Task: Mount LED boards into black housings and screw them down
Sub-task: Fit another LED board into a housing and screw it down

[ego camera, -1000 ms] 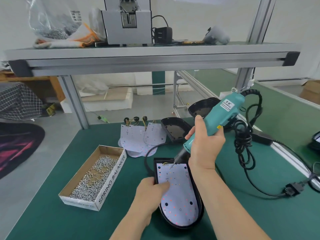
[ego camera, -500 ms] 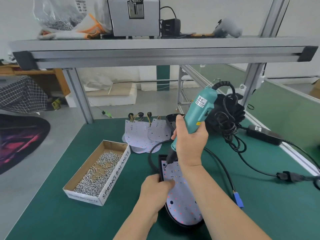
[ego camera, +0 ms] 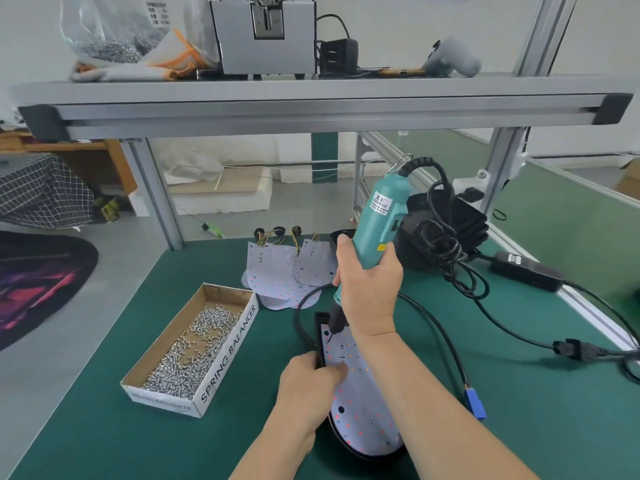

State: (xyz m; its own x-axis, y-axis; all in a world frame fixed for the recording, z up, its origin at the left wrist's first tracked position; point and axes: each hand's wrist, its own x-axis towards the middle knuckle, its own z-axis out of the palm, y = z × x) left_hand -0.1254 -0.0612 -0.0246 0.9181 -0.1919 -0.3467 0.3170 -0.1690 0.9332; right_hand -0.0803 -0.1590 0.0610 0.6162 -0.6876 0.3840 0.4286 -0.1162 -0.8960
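Hands (ego camera: 367, 289) (ego camera: 306, 381) on teal screwdriver (ego camera: 379, 211), oval board (ego camera: 363, 410).

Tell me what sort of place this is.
Probably a small electronics assembly workshop. The right hand grips a corded electric screwdriver over an LED board that the left hand steadies in its black housing; a box of loose screws and spare LED boards lie on the green-matted bench.

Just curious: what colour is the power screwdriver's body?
The screwdriver is teal, seen in the head view.
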